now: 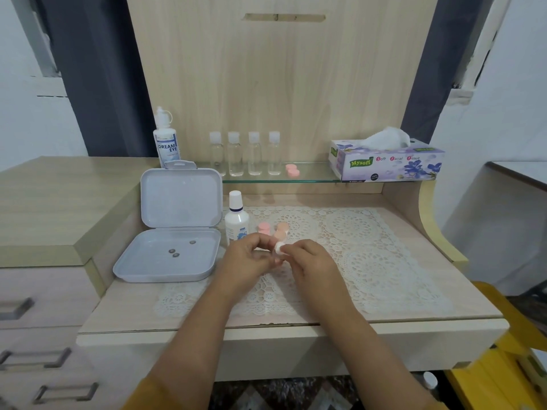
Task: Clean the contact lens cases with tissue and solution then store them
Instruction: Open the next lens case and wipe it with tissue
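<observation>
**Lens case parts at risk of slipping mid-wipe**

Lens case pieces are split between three spots: a pink pair [263, 227] and a peach pair [280, 230] lie on the lace mat [370, 255] just behind the hands, another pink pair [292, 170] sits on the glass shelf [310, 179], and one small piece appears to be held in the left hand [247, 258], though it is mostly hidden. The left fingers [260, 241] curl round that piece; the right hand [307, 261] pinches a wad of tissue [279, 248] against it.

The held part is tiny and probably wet, so a hard twist could flick it off the table. The solution bottle [236, 220] stands right beside the left hand; a nudge could topple it. The open storage box [171, 232] already holds small dark bits [174, 253], which could soil cleaned cases.
</observation>
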### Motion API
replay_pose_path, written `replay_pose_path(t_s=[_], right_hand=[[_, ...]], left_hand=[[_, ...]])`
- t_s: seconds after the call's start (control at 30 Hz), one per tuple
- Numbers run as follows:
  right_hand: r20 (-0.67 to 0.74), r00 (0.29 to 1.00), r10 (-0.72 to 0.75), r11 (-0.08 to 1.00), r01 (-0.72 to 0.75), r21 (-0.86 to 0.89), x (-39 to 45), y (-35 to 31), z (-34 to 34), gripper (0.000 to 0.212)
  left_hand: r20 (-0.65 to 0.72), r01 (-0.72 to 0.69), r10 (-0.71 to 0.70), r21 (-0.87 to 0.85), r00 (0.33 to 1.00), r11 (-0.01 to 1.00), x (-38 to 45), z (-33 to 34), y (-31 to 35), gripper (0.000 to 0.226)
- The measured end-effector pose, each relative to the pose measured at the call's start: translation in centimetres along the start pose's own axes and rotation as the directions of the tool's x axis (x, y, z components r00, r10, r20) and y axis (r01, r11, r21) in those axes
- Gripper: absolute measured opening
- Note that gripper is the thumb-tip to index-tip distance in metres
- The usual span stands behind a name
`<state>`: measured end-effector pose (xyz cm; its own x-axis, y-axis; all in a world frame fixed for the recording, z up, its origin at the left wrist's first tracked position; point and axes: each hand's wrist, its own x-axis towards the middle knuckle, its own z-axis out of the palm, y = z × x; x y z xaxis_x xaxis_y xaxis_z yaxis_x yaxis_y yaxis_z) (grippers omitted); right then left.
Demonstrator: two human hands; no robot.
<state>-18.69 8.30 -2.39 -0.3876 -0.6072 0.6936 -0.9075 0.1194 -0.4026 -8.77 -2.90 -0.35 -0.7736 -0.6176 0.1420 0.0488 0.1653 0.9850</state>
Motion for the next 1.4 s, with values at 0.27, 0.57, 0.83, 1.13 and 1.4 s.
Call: replay_pose_path(t_s=[0.27,0.57,0.83,1.13,1.4], right_hand=[[0.131,0.991,0.029,0.997,-0.019,-0.073,0.2,0.4,0.7,0.020],[0.222,0.945,0.238,0.954,-0.271,0.130,1.1,0.4,-0.5,0.022],[0.088,0.996,-0.006,0.986,0.021,-0.163,0.1,-0.2,0.3,0.029],[0.347,0.832,0.433,0.715,-0.551,0.429,1.2,-0.6,-1.5,0.019],[-0.057,0.707,0.705,0.544,-0.488,0.682,1.0,0.1,-2.6,0.014]], left_hand=[[-0.055,0.018,-0.015,0.060,0.998,0.998,0.4,0.3,-0.6,0.035],[-0.019,-0.061,0.062,0.012,0.998,0.998,0.2,0.6,0.0,0.038],[-0.039,-0.053,0.056,0.065,0.998,0.996,0.4,0.5,-0.6,0.033],[-0.026,-0.043,0.044,0.024,0.999,0.999,0.3,0.6,-0.3,0.034],[-0.063,0.009,-0.012,-0.043,0.998,0.999,0.1,0.4,0.1,0.027]])
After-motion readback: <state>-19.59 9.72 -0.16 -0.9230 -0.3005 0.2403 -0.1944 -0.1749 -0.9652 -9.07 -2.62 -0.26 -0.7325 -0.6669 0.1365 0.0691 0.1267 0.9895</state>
